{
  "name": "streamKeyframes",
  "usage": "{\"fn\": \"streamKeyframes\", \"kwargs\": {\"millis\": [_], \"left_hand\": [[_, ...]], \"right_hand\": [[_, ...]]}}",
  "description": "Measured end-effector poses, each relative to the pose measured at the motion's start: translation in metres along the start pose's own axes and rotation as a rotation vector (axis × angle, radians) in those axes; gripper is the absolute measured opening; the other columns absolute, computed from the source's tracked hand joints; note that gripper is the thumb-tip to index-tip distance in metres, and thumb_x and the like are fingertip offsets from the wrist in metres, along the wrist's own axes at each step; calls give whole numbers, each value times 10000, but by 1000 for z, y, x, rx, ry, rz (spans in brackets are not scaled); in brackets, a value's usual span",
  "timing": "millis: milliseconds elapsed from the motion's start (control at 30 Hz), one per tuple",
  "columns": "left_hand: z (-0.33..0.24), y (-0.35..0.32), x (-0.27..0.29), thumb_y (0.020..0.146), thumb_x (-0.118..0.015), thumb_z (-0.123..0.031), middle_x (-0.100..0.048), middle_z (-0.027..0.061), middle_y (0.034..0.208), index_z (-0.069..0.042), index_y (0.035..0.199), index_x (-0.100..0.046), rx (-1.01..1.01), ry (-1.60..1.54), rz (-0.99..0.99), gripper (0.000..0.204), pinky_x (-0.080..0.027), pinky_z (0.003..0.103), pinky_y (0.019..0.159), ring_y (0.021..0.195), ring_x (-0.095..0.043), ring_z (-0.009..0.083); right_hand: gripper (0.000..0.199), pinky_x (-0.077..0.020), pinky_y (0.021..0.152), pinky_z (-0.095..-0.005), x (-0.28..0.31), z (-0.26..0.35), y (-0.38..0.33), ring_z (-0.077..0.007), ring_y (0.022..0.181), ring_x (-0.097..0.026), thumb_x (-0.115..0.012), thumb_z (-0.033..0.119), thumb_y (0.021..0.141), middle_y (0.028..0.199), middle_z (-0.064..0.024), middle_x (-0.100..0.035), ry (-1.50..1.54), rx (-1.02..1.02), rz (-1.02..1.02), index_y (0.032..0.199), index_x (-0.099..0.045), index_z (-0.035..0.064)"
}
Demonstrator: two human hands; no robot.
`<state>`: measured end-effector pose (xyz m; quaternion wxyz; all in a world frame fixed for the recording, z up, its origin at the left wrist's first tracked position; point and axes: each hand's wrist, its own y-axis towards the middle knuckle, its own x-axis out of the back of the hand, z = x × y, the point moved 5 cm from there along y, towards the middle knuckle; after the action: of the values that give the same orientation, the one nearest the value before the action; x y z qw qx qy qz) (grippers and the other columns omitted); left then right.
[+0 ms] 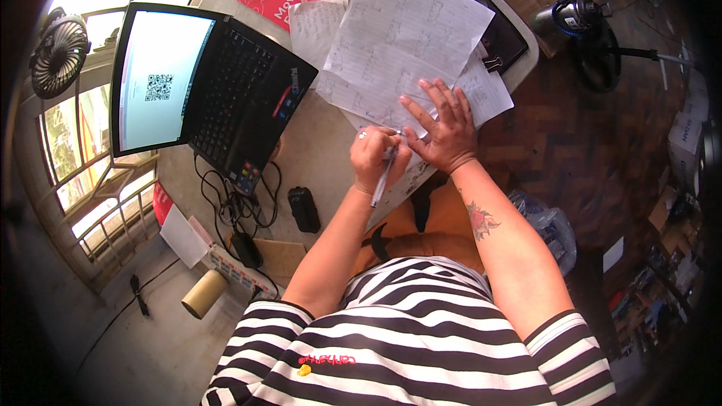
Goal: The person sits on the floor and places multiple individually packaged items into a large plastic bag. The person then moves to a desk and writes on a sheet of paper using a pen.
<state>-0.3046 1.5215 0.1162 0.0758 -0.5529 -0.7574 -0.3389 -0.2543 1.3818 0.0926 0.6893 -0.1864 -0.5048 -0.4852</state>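
My left hand (pixel 376 156) is closed around a clear pen (pixel 382 180), with the pen's end sticking out toward me and its tip hidden by the fingers. It rests at the near edge of a written-on paper sheet (pixel 410 37) on the table. My right hand (pixel 445 122) lies flat on that sheet's near right part, fingers spread and thumb almost touching the left hand. More sheets show beneath, among them a smaller handwritten page (pixel 312 26) at the left.
A laptop (pixel 233 83) with a lit screen stands left of the papers. Near it lie black cables (pixel 241 203) and a small black case (pixel 304 209). A fan (pixel 60 56) is by the window. A dark bottle (pixel 568 19) stands to the right, beyond the table edge.
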Motion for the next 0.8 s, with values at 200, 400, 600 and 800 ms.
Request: {"fn": "streamKeyframes", "kwargs": {"millis": [200, 400, 600, 800], "left_hand": [[2, -12, -6, 714, -671, 60, -620, 97, 749, -35, 720, -488, 136, -36, -81, 206, -442, 266, 538, 592, -545, 152], [7, -19, -4, 751, -658, 62, -605, 87, 755, -24, 741, -483, 220, -75, -136, 195, -427, 240, 573, 624, -507, 115], [6, -18, -5, 750, -663, 58, -605, 90, 753, -22, 739, -489, 214, -15, -119, 192, -427, 244, 571, 614, -502, 120], [8, -17, -6, 737, -669, 58, -615, 97, 757, -18, 748, -512, 214, -45, -120, 175, -433, 249, 565, 616, -523, 124]], "right_hand": [[486, -232, 1164, -485, 3, 1, 0, -238, 1397, -335, -591, 347, 842, 1478, -24, -407, 15, -5, 30, 1327, -572, 332], [513, -222, 1171, -482, 2, 1, -1, -235, 1397, -335, -574, 288, 809, 1476, -24, -409, 32, -12, 28, 1321, -579, 323], [517, -220, 1172, -480, 2, 1, -1, -229, 1399, -332, -582, 295, 802, 1472, -23, -414, 25, -19, 31, 1318, -580, 333], [521, -216, 1172, -481, 3, 1, 0, -228, 1400, -330, -586, 293, 802, 1473, -20, -410, 33, -21, 36, 1321, -579, 337]]}}
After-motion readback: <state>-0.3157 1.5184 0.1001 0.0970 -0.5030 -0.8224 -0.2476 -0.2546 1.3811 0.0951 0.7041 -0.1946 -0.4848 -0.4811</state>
